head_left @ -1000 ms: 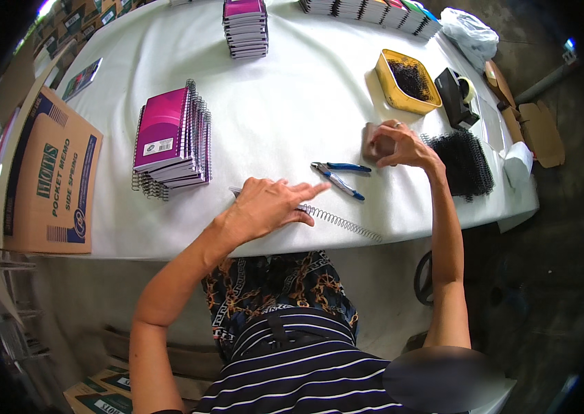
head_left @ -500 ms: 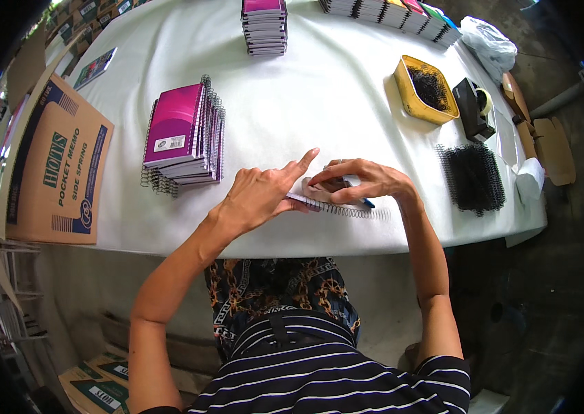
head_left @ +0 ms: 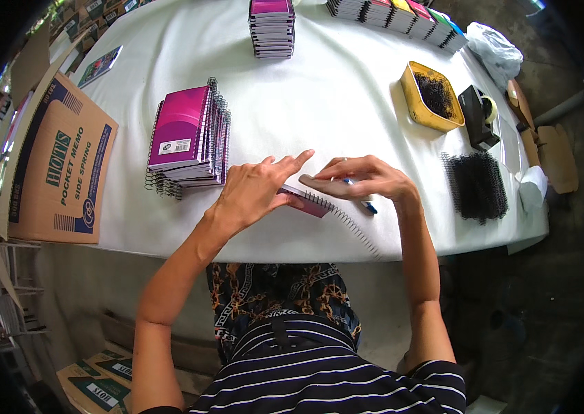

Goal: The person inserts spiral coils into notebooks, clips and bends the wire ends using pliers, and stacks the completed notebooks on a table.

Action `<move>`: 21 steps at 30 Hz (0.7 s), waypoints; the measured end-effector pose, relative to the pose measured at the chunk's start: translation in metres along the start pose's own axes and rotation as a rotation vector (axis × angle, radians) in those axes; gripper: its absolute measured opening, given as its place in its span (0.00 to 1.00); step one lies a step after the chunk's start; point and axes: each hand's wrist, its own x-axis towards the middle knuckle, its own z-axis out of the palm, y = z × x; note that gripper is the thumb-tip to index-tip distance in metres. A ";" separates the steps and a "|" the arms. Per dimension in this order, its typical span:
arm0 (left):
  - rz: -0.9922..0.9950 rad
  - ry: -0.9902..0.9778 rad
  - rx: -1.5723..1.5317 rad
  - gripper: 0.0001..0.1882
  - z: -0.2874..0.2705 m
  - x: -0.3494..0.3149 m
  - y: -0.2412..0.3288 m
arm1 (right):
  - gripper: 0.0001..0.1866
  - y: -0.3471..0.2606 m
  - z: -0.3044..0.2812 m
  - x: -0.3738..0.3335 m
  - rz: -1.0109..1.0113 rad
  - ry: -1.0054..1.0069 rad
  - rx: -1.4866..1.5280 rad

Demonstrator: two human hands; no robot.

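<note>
My left hand (head_left: 254, 190) grips a small purple notepad (head_left: 316, 205) near the table's front edge, its index finger stretched out above. A thin wire spring coil (head_left: 355, 233) runs along the notepad's edge. Its loose end trails past the notepad toward the front edge of the table. Just above the coil, my right hand (head_left: 371, 177) has its fingers apart, with a greyish-tan covering (head_left: 326, 186) on one digit. Under that hand lies a blue and white pen (head_left: 370, 208), partly hidden.
Spiral-bound purple notebooks (head_left: 180, 127) are stacked at left beside a cardboard box (head_left: 64, 162). Another notebook stack (head_left: 272, 31) stands farther back. At right are a yellow tub (head_left: 413, 103) of black coils, a tape dispenser (head_left: 478, 121) and a heap of coils (head_left: 475, 186).
My right hand has lifted slightly off the coil, its fingers now straighter. The notepad has tilted, and the coil's free end has swung toward the table's front edge.
</note>
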 end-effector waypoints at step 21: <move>-0.139 0.349 -0.834 0.54 0.058 -0.014 -0.019 | 0.36 -0.001 -0.003 0.010 -0.022 -0.018 0.030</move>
